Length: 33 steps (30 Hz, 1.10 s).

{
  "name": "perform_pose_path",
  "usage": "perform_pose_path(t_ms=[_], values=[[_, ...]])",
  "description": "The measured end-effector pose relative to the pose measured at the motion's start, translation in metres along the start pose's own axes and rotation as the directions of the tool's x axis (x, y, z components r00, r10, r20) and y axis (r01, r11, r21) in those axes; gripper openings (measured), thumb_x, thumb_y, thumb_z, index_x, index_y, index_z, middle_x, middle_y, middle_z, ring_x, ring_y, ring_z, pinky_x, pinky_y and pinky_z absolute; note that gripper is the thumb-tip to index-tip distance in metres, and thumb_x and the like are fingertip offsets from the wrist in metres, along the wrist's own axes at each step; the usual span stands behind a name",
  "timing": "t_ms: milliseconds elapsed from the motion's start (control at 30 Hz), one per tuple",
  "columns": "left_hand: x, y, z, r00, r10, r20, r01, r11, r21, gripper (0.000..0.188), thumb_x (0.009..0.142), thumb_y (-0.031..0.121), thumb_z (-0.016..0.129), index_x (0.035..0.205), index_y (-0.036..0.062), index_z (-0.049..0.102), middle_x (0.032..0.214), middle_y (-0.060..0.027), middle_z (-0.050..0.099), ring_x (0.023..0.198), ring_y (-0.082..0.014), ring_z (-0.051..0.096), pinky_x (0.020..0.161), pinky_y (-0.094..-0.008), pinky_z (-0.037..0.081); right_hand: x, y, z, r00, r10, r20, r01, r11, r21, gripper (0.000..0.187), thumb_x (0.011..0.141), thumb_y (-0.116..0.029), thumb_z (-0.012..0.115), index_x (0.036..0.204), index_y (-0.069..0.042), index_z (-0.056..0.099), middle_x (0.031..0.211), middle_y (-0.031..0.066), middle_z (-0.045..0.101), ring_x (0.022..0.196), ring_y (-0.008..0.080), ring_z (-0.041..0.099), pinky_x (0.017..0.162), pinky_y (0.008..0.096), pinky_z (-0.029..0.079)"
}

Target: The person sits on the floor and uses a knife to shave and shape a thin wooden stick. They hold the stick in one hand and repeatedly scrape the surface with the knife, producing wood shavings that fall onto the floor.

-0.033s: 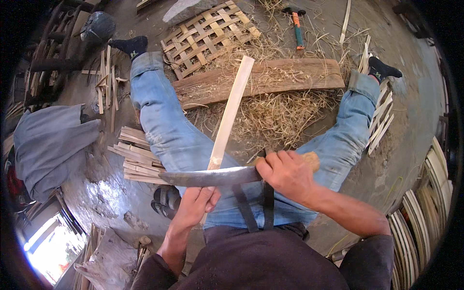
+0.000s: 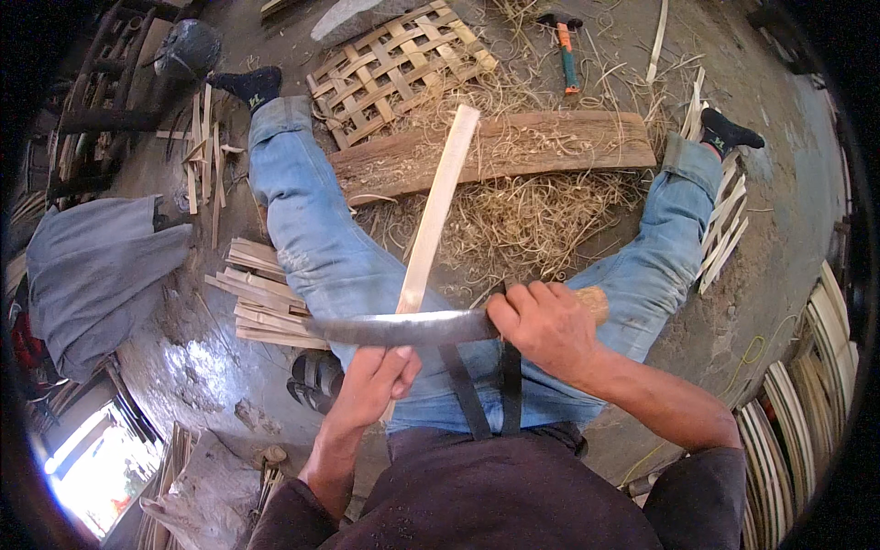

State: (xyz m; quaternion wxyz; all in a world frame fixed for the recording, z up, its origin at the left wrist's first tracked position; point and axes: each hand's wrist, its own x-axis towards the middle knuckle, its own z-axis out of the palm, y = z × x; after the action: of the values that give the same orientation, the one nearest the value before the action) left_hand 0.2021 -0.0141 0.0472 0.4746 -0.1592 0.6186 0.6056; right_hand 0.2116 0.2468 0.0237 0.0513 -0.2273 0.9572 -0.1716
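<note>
Bare, earthen-looking floor (image 2: 770,275); the wooden plank (image 2: 628,142) lying across it serves as reference. Nearest, on my side of the plank: my left hand (image 2: 378,376) is closed around the lower part of a pale wooden strip (image 2: 435,211), whose far end overlaps the plank in view. My right hand (image 2: 545,325) grips a curved knife (image 2: 403,328), blade across the strip just beyond my left hand; contact unconfirmed. Left of the plank and nearer me, a strip stack (image 2: 266,293); right of the plank, loose strips (image 2: 724,229). Shaved or waiting, I cannot tell. Curly shavings (image 2: 541,229) on and around the plank suggest much shaving done; I judge the strip in hand unfinished. Beyond the plank: woven panel (image 2: 394,69), hammer (image 2: 566,64), grey stone (image 2: 357,18).
</note>
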Motion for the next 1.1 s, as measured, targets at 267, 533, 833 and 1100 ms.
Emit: perform_pose_path(t_ms=[267, 533, 833, 1100], values=[[0.003, 0.003, 0.004, 0.991, -0.001, 0.131, 0.019, 0.99, -0.137, 0.034, 0.104, 0.024, 0.041, 0.124, -0.001, 0.053, 0.071, 0.0037, 0.046, 0.055, -0.0028, 0.038, 0.049, -0.0181, 0.032, 0.015, 0.023, -0.01, 0.935, 0.334, 0.117, -0.339, 0.941, 0.024, 0.014, 0.083, -0.012, 0.058, 0.092, -0.006, 0.051, 0.079, 0.0112, 0.059, 0.075, 0.0296, 0.066, 0.063, 0.0421, 0.055], [-0.027, -0.017, 0.007, 0.995, -0.005, 0.104, -0.006, 0.994, 0.111, 0.035, 0.105, 0.027, 0.039, 0.119, 0.0006, 0.056, 0.064, 0.0029, 0.046, 0.055, -0.0038, 0.041, 0.049, -0.0207, 0.034, -0.001, 0.068, 0.0, 0.917, 0.384, 0.106, -0.395, 0.912, 0.11, 0.007, 0.084, -0.008, 0.053, 0.088, -0.004, 0.05, 0.075, 0.0182, 0.062, 0.069, 0.037, 0.065, 0.06, 0.0463, 0.053], [-0.02, -0.022, -0.002, 0.972, -0.109, 0.209, 0.126, 0.99, -0.07, 0.035, 0.104, 0.029, 0.041, 0.112, -0.0005, 0.057, 0.061, 0.0025, 0.046, 0.05, -0.0035, 0.039, 0.046, -0.0195, 0.031, 0.006, 0.088, -0.004, 0.785, 0.617, 0.056, -0.611, 0.757, 0.233, 0.015, 0.082, -0.011, 0.06, 0.086, -0.002, 0.05, 0.074, 0.0207, 0.062, 0.069, 0.0394, 0.064, 0.059, 0.0476, 0.052], [0.004, -0.02, -0.007, 0.964, -0.041, 0.262, 0.046, 0.999, -0.016, 0.037, 0.104, 0.032, 0.041, 0.113, 0.0003, 0.058, 0.063, 0.0021, 0.048, 0.05, -0.0043, 0.042, 0.046, -0.0194, 0.034, 0.0, 0.103, 0.04, 0.635, 0.768, -0.088, -0.649, 0.591, 0.479, 0.025, 0.086, -0.019, 0.068, 0.101, -0.003, 0.057, 0.089, 0.0192, 0.069, 0.067, 0.0298, 0.067, 0.061, 0.036, 0.054]])
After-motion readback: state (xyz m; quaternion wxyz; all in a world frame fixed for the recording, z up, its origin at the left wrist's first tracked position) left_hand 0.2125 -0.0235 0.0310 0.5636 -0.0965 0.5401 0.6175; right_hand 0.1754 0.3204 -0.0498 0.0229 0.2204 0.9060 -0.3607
